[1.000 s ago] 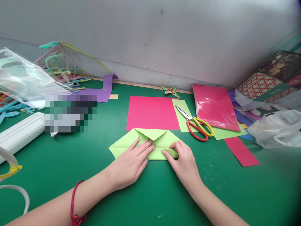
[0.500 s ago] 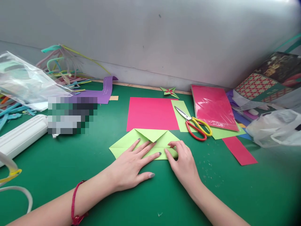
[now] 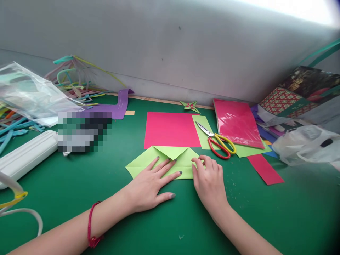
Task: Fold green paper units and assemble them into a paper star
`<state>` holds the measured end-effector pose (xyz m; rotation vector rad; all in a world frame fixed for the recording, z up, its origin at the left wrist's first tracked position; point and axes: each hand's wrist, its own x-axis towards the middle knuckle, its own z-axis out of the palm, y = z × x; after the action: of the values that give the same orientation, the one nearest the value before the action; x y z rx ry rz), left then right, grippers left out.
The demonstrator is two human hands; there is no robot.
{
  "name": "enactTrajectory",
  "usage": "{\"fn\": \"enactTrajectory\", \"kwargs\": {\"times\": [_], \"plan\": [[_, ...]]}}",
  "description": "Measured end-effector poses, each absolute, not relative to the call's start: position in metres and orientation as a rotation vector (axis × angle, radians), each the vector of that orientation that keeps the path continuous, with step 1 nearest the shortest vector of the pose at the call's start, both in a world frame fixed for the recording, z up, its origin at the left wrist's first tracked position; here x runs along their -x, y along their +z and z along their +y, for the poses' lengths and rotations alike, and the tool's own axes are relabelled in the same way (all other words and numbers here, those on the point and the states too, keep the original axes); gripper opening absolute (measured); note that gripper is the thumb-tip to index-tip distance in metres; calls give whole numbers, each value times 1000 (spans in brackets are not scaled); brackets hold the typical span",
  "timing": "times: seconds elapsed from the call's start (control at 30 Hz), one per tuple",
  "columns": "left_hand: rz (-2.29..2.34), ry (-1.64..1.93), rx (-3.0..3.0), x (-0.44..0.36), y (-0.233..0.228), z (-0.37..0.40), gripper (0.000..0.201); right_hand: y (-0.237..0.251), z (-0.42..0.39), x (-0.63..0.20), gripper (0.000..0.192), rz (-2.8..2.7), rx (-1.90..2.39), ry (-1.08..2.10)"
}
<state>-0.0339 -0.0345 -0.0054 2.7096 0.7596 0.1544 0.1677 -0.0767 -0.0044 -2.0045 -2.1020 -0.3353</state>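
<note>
Folded light green paper (image 3: 142, 163) lies on the green table, its top edge turned down into a small triangular flap (image 3: 171, 151). Flat across its lower middle, my left hand (image 3: 152, 186) presses with spread fingers, two fingertips near the flap's point. At the paper's right end, my right hand (image 3: 210, 179) has its thumb and index finger pinched together on the edge. The right corner is hidden behind those fingers. Just beyond the folded paper lies a flat pink sheet (image 3: 171, 129).
Scissors (image 3: 210, 134) with red and yellow handles rest on a green strip (image 3: 201, 120). Behind are a folded paper star (image 3: 189, 106) and a wrapped pink paper pack (image 3: 236, 122). A pink strip (image 3: 265, 169) lies right; a white device (image 3: 29, 156) and clear bag (image 3: 34, 94) stand left.
My right hand has shifted slightly right and up along the paper's right end, its fingers curled more closely. My left hand stays flat on the paper. The camera view has turned slightly.
</note>
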Motion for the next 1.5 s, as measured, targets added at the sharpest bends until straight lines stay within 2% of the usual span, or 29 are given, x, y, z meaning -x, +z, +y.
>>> {"fn": "enactTrajectory", "kwargs": {"times": [0.17,0.3,0.73,1.03,1.3,1.5], "plan": [[755,175,-2726,33,-6,-34,60,-6,-74,-142,41,-2189,1940,-375],[759,158,-2729,33,-8,-35,57,-15,-73,-142,52,-2127,2068,-378],[781,124,-2712,34,-6,-35,57,-25,-89,-195,51,-1979,2330,-428],[785,118,-2719,33,-7,-34,56,23,-66,-182,43,-1922,2038,-378],[773,118,-2722,33,-7,-34,57,-24,-40,-156,47,-2027,1938,-259],[843,106,-2716,32,-7,-36,50,-30,-39,-159,49,-2055,2012,-225]]}}
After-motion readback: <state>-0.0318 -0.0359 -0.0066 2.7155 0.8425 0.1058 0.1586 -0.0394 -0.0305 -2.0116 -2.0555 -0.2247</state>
